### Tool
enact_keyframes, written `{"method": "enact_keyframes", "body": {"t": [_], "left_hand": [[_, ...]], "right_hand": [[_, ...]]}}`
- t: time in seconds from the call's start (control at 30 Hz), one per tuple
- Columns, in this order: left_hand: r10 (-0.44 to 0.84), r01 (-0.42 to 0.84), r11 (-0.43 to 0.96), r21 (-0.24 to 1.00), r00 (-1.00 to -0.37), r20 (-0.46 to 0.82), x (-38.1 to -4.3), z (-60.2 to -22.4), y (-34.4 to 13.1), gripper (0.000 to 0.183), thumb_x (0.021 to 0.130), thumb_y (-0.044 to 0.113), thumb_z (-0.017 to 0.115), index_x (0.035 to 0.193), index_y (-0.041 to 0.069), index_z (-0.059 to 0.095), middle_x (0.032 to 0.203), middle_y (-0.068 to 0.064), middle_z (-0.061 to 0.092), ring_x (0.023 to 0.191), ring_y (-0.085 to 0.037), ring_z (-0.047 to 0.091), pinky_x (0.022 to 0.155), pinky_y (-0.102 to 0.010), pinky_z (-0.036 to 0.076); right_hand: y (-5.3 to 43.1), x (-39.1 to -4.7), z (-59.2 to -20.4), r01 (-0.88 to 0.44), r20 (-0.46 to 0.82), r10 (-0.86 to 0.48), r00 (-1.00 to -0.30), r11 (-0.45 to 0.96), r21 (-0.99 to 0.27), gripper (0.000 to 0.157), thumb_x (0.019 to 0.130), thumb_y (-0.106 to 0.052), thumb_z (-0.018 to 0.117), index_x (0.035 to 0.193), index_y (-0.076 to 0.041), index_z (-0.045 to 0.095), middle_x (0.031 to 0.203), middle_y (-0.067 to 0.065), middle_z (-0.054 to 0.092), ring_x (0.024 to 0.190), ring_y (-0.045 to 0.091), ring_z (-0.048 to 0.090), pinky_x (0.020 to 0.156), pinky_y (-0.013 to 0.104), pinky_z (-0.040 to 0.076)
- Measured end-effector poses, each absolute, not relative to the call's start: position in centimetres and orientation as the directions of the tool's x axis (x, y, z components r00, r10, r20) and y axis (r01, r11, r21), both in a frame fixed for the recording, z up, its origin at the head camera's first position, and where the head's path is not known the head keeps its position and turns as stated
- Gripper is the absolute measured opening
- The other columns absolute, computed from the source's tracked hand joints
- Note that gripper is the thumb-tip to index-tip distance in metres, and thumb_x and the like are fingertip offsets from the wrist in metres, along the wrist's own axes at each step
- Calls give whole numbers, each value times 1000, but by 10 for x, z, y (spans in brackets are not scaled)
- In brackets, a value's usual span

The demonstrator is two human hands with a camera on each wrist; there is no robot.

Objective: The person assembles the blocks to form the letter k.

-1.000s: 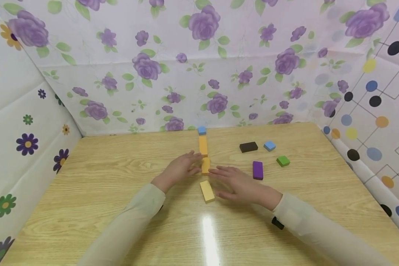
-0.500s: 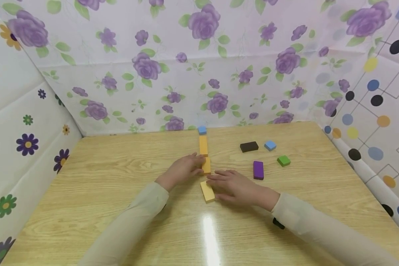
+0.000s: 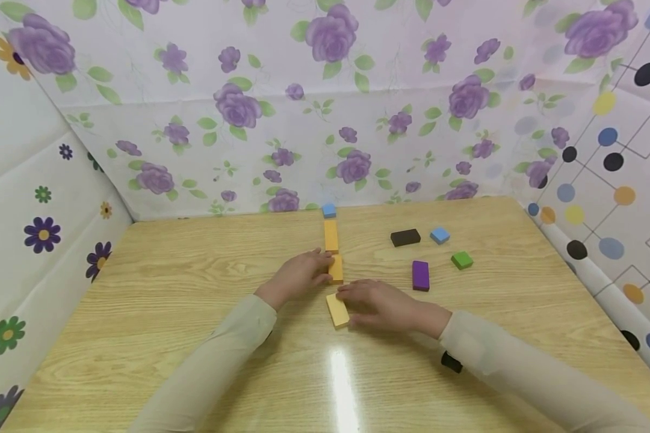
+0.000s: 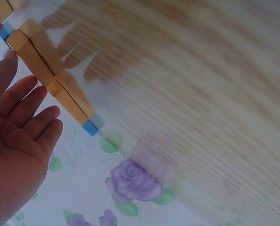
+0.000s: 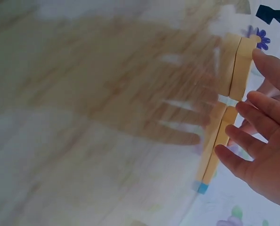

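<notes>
In the head view my left hand (image 3: 299, 276) reaches in from the left, its fingertips at the left side of the nearer orange block (image 3: 336, 269). Its fingers are loosely extended in the left wrist view, beside the orange block (image 4: 30, 55). My right hand (image 3: 383, 304) lies to the right of the pale yellow block (image 3: 337, 311), fingertips at its far corner and thumb along its near right side. In the right wrist view the right hand's fingers spread, with the thumb close to the pale yellow block (image 5: 242, 68). A small gap separates this block from the nearer orange one.
A farther orange block (image 3: 331, 235) and a small blue block (image 3: 329, 210) continue the row toward the back cloth. On the right lie a black block (image 3: 405, 237), a purple block (image 3: 420, 275), a blue block (image 3: 440, 235) and a green block (image 3: 462, 260). Patterned cloths border the wooden table (image 3: 195, 264).
My left fingers have moved slightly right, up against the nearer orange block. My right hand has come down and nearer, from beside that block to the pale yellow block. The blocks stay put.
</notes>
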State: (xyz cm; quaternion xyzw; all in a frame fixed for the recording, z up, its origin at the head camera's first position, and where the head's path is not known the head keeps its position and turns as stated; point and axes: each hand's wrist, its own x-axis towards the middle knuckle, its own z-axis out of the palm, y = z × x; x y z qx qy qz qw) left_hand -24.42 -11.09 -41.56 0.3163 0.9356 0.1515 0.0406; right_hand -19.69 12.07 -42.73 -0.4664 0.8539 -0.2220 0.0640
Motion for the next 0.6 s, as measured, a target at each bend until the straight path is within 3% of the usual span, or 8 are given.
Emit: {"method": "enact_keyframes", "body": {"t": [0.3, 0.6], "left_hand": [[609, 583, 747, 320, -793, 22, -245, -416, -111, 43, 93, 26, 64, 130, 3, 60, 138, -13, 53, 133, -35, 42, 110, -45, 34], [606, 581, 744, 330, -795, 32, -243, -415, -111, 44, 93, 26, 64, 130, 2, 59, 138, -13, 53, 133, -35, 42, 110, -45, 34]], "right_hand": [[117, -195, -425, -718, 74, -806, -588, 478, -506, 52, 89, -23, 71, 134, -3, 55, 138, 12, 54, 130, 28, 46, 110, 43, 35], [116, -192, -423, -713, 83, -791, -606, 495, -497, 50, 89, -23, 71, 132, -1, 57, 136, 14, 55, 130, 32, 46, 110, 46, 35]]}}
